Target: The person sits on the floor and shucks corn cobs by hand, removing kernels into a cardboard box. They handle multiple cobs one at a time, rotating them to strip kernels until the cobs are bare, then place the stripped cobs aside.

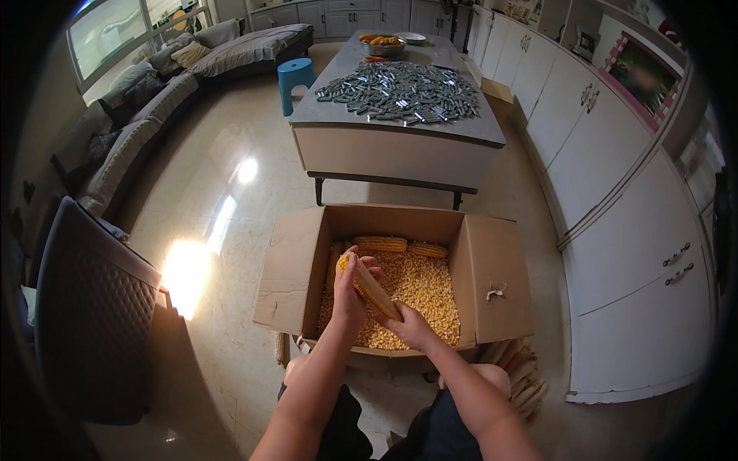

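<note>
Carefully, my left hand point(350, 290) and right hand point(412, 326) both grip the corn cob point(372, 291) over the box point(498, 257); keeping it low should let loose kernels point(427, 292) drop inside.

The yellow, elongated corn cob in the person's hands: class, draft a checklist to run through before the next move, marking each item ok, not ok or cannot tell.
1. Yellow, elongated corn cob held by bare left hand at its upper end: ok.
2. Bare right hand at its lower end: ok.
3. Cob above the open, brown cardboard box: ok.
4. Box's brown side flaps folded outward: ok.
5. Whole surface of the held cob visible: not ok; both hands cover parts.
6. Kernels left on the cob's underside: cannot tell; that side is hidden.
</note>
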The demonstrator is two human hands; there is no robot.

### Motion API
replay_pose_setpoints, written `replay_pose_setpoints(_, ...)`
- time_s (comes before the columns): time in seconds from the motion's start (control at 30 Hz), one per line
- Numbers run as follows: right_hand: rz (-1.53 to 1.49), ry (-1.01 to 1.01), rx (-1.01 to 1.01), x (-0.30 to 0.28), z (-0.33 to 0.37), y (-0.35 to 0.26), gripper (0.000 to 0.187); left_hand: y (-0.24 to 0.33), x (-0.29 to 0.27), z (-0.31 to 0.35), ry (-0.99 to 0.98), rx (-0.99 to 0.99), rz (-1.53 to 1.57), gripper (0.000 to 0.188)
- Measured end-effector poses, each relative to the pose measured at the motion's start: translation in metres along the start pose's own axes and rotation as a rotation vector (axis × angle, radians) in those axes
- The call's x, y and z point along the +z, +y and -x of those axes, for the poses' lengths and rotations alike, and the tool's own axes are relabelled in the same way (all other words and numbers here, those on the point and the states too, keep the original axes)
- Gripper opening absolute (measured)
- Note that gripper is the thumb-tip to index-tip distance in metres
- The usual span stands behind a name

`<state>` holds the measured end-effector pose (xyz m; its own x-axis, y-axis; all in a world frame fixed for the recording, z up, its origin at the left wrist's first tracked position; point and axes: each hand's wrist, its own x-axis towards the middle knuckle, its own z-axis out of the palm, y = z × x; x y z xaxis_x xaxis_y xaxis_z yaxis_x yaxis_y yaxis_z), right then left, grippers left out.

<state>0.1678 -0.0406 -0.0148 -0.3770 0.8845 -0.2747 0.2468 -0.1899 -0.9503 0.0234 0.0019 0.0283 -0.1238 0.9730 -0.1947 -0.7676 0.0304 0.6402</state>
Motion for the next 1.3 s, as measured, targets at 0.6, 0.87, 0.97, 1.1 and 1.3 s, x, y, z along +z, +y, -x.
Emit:
replay_pose_setpoints(0.6, -0.117, -0.091, 0.085, 0.002, 0.007, -0.013, 0.043, 0.009, -0.013, -0.005, -0.068, -0.003, -0.032, 0.022)
replay_pose_setpoints(0.87, -0.086, -0.068, 0.053, 0.008, 0.008, -0.007, 0.041, 0.0, -0.018, -0.008, -0.005, 0.074, -0.304, 0.019)
replay_pose_setpoints(0.97, -0.226, -0.12, 0.152, 0.002, 0.009, -0.019, 0.034, 0.013, -0.003, -0.001, -0.01, -0.008, -0.047, 0.021)
replay_pose_setpoints(1.1, -0.251, -0.123, 0.143, 0.002, 0.009, -0.02, 0.032, 0.02, -0.006, -0.002, -0.051, -0.049, 0.041, 0.02)
replay_pose_setpoints(1.3, -0.228, -0.124, 0.1, 0.01, 0.008, -0.001, 0.031, 0.008, -0.021, -0.013, -0.024, -0.004, -0.058, 0.018)
